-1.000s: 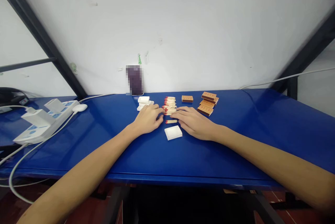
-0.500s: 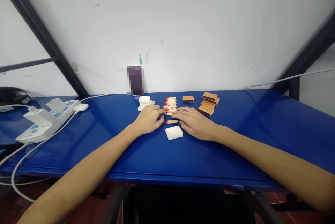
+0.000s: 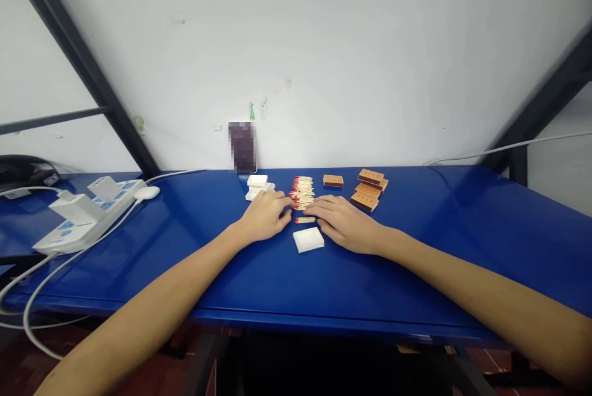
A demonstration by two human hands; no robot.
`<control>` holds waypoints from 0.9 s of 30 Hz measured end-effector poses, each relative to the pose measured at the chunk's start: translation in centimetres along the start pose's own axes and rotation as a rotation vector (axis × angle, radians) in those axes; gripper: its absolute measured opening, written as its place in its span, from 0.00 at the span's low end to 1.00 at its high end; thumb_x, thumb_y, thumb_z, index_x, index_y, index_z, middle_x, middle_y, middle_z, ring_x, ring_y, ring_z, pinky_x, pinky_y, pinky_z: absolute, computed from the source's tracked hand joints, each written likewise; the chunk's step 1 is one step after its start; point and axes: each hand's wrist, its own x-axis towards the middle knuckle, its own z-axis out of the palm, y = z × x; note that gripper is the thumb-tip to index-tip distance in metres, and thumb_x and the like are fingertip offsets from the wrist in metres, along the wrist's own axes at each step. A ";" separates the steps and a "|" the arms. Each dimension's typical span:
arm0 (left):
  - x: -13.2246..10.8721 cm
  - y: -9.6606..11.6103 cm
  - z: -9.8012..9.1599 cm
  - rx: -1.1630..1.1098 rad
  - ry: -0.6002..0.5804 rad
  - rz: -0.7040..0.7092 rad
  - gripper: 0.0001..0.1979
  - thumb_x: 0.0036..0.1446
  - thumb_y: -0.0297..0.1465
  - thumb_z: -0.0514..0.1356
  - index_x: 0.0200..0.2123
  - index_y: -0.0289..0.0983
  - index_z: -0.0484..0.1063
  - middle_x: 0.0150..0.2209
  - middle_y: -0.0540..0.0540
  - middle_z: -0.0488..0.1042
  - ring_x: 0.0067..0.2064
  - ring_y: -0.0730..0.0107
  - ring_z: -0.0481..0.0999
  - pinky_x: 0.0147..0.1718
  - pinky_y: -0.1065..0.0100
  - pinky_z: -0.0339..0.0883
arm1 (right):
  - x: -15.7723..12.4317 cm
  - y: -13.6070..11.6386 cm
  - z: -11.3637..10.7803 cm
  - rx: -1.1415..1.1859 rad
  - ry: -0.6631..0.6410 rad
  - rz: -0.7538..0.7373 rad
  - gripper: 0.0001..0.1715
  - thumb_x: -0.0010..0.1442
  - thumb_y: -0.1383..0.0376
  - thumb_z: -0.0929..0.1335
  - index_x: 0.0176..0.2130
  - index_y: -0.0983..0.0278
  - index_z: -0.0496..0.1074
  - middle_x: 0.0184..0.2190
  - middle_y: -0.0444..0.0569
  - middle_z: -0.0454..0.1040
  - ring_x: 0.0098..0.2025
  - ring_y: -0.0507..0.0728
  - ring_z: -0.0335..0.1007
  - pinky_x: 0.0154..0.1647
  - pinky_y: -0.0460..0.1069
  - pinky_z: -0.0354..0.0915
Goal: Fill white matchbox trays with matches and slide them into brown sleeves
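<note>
Red-tipped matches point(image 3: 303, 189) lie in a loose pile between my two hands, heads toward the left. My left hand point(image 3: 267, 216) rests on the table with bent fingers apart from the thumb, its fingertips at the heads on the pile's near left side. From the other side, my right hand point(image 3: 345, 223) lies palm down, fingers stretched out and touching the stick ends. A few matches point(image 3: 306, 220) lie in a small separate group nearer me, close to the right thumb. Just in front of them sits a white matchbox tray point(image 3: 308, 240).
White trays point(image 3: 258, 181) are stacked behind my left hand. One brown matchbox cover point(image 3: 333, 181) lies right of the pile, several more covers point(image 3: 369, 190) farther right. A phone point(image 3: 243, 148) leans on the wall. A power strip point(image 3: 87, 220) with cables occupies the left.
The whole scene sits slightly lower in the picture as the head view shifts. Both hands stay at the match pile with hardly any visible movement.
</note>
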 end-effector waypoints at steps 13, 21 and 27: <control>0.0 -0.1 0.3 -0.029 0.011 0.019 0.11 0.62 0.29 0.53 0.41 0.37 0.76 0.35 0.45 0.75 0.38 0.63 0.71 0.38 0.61 0.60 | 0.1 0.0 0.0 0.023 0.024 -0.043 0.20 0.65 0.72 0.61 0.53 0.63 0.72 0.51 0.55 0.75 0.55 0.63 0.68 0.54 0.62 0.63; -0.1 -0.1 0.1 -0.093 0.031 0.044 0.10 0.62 0.28 0.53 0.42 0.37 0.73 0.32 0.47 0.72 0.36 0.64 0.69 0.37 0.62 0.59 | 0.2 -0.2 0.0 0.053 0.038 0.011 0.27 0.63 0.73 0.60 0.61 0.63 0.65 0.52 0.57 0.75 0.52 0.65 0.69 0.52 0.63 0.66; -0.2 0.0 0.0 -0.106 0.005 0.114 0.18 0.62 0.26 0.50 0.51 0.40 0.74 0.39 0.44 0.68 0.41 0.62 0.66 0.42 0.61 0.60 | 0.2 -0.2 -0.1 0.067 0.032 0.056 0.29 0.62 0.73 0.61 0.62 0.63 0.61 0.51 0.58 0.74 0.53 0.66 0.68 0.51 0.63 0.66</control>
